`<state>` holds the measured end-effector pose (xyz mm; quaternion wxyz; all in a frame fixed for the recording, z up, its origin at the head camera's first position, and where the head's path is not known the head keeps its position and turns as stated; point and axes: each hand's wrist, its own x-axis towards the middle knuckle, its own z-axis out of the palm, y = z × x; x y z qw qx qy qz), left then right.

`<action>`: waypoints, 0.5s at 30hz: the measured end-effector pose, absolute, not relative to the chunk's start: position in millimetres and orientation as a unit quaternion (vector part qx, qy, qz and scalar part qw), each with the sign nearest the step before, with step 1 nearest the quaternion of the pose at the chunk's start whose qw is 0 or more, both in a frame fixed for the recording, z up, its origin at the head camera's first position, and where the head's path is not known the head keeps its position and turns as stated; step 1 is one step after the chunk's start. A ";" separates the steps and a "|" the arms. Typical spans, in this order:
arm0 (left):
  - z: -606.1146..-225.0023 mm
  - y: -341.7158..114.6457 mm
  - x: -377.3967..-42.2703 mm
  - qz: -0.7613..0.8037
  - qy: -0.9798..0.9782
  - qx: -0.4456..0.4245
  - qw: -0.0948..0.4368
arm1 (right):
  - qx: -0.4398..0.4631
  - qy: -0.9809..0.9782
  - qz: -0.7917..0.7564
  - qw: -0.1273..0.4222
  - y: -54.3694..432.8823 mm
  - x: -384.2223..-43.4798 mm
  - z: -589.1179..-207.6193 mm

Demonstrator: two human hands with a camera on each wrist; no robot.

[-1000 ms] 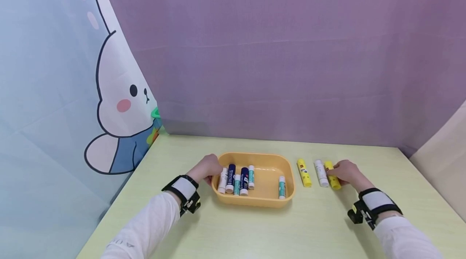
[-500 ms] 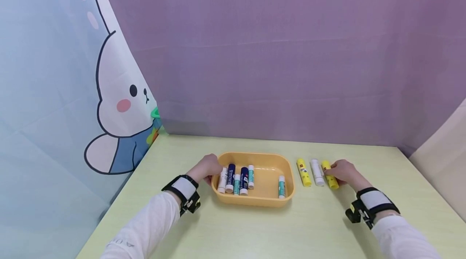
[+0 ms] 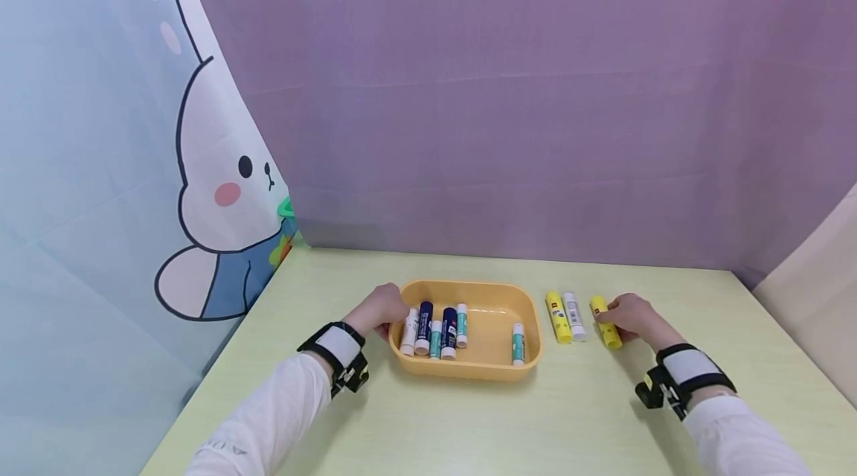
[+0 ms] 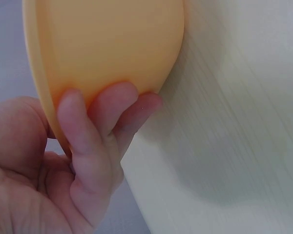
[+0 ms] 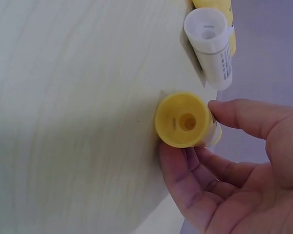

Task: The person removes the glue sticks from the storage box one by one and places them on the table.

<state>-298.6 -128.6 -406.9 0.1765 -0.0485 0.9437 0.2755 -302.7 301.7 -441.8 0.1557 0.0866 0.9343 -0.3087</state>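
My left hand (image 3: 384,306) holds the left end of an orange plastic tray (image 3: 494,305). In the left wrist view its fingers press the outer wall, thumb on the other side of the rim. At the right, my right hand (image 3: 634,314) pinches a yellow glue stick (image 5: 181,122) lying on the table, between thumb and fingers. A white glue stick (image 3: 573,316) lies apart from it to the left, close beside another yellow glue stick (image 3: 559,318). Whether those two touch, I cannot tell.
Inside the tray lie several glue sticks: a white one (image 3: 408,333), dark blue ones (image 3: 425,327) and small teal ones (image 3: 518,344). The pale table (image 3: 428,424) ends at a purple cloth (image 3: 502,126). A blue curtain with a cartoon animal (image 3: 228,163) hangs left.
The white glue stick has moved left, away from the pinched yellow one to beside the other yellow one. My right hand shifted slightly left with its glue stick, then stayed. My left hand kept still.
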 end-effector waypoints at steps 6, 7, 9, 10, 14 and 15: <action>-409.3 -129.6 -300.7 0.271 0.945 -0.054 0.177 | 0.084 0.933 -0.310 0.165 302.4 -302.2 -440.8; -409.8 -129.8 -301.0 0.270 0.945 -0.053 0.176 | 0.083 0.932 -0.310 0.167 303.2 -302.5 -441.1; -410.2 -130.0 -301.4 0.267 0.946 -0.052 0.176 | 0.082 0.931 -0.310 0.172 305.1 -303.4 -441.7; -410.3 -130.1 -301.6 0.266 0.946 -0.051 0.176 | 0.081 0.931 -0.310 0.175 306.0 -303.8 -441.8; -410.4 -130.0 -302.0 0.267 0.946 -0.051 0.174 | 0.073 0.930 -0.308 0.186 307.7 -303.4 -436.7; -410.2 -129.9 -301.9 0.268 0.946 -0.051 0.174 | 0.069 0.931 -0.305 0.188 307.3 -302.6 -433.6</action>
